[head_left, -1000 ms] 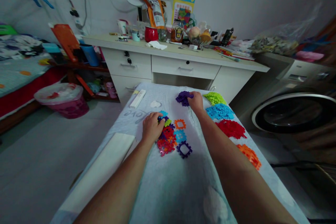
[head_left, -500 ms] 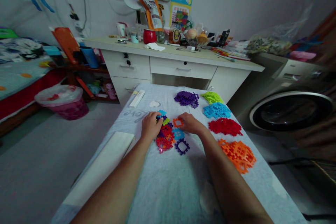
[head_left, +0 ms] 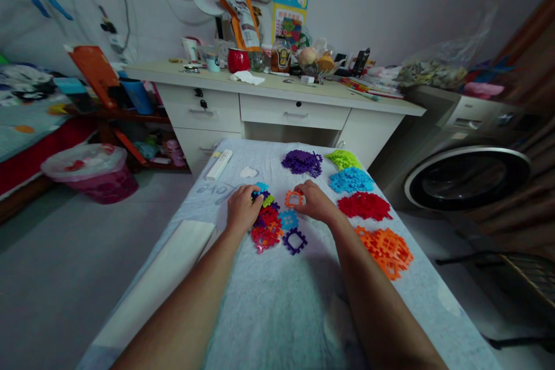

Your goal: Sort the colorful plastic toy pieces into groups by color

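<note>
At the centre of the view a dark purple square (head_left: 287,241) lies nearest, a light blue square (head_left: 288,220) just beyond it, then an orange square (head_left: 288,199) with an open middle; the right hand (head_left: 316,203) touches its right edge, though I cannot tell whether thumb and finger really grip it; apart from it, the left hand (head_left: 241,209) curls over a mixed heap (head_left: 266,225), its hold hidden from me; I'd say a light pinch on the orange rim, level and clear of the light blue one, works best, the left palm gentle lest the heap slide; beneath spreads a pale, faintly wrinkled cloth (head_left: 277,312); up its right side run an orange pile (head_left: 388,248), a red pile (head_left: 364,206), a blue pile (head_left: 351,181), a purple pile (head_left: 302,163) and a green pile (head_left: 344,159); beyond, a washing machine (head_left: 433,121) fills the right, a cluttered white desk (head_left: 277,84) the upper centre.
</note>
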Tool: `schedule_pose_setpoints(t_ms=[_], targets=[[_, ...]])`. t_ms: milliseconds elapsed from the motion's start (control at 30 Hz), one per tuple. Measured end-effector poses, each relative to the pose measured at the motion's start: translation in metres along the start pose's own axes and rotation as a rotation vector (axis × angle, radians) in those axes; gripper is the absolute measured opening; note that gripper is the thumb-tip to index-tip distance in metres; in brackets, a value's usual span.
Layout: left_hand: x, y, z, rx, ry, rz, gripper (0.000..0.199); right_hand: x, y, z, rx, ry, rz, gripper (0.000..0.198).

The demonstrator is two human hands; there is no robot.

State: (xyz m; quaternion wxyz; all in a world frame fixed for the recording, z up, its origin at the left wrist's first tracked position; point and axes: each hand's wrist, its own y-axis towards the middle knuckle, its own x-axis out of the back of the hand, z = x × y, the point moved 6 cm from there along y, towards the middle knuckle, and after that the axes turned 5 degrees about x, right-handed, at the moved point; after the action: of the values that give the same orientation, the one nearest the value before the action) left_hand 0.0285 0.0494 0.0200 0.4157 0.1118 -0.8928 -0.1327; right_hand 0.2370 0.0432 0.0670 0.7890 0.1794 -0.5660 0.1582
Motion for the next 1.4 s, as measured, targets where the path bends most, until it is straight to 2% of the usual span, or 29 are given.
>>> schedule_pose_setpoints(t_ms=[233, 533, 733, 900, 1033, 1167, 1267, 1400], targets=[[-0.002, 0.0, 0.001, 0.001, -0.009, 0.005, 0.021, 0.034, -0.045, -0.014, -0.054, 0.007, -0.053, 0.036], [-0.002, 0.0, 0.0, 0.003, 0.005, 0.011, 0.024, 0.076, -0.14, -0.072, -0.183, -0.075, -0.102, 0.041], [-0.004, 0.0, 0.002, -0.013, 0.003, 0.004, 0.025, 0.087, -0.191, -0.093, -0.303, -0.101, -0.083, 0.038], [-0.005, 0.001, 0.003, -0.017, 0.008, 0.008, 0.025, 0.084, -0.214, -0.099, -0.381, -0.145, -0.039, 0.042], [-0.007, 0.0, 0.006, 0.002, 0.001, 0.007, 0.03, 0.082, -0.22, -0.102, -0.447, -0.183, -0.012, 0.047], [-0.009, 0.0, 0.01, 0.031, -0.006, 0.012, 0.037, 0.086, -0.208, -0.091, -0.441, -0.205, -0.066, 0.045], [-0.01, 0.0, 0.01, 0.038, -0.016, 0.012, 0.036, 0.081, -0.181, -0.068, -0.351, -0.174, -0.079, 0.042], [-0.008, 0.0, 0.008, 0.032, -0.017, 0.01, 0.032, 0.057, -0.134, -0.023, -0.183, -0.096, -0.036, 0.044]])
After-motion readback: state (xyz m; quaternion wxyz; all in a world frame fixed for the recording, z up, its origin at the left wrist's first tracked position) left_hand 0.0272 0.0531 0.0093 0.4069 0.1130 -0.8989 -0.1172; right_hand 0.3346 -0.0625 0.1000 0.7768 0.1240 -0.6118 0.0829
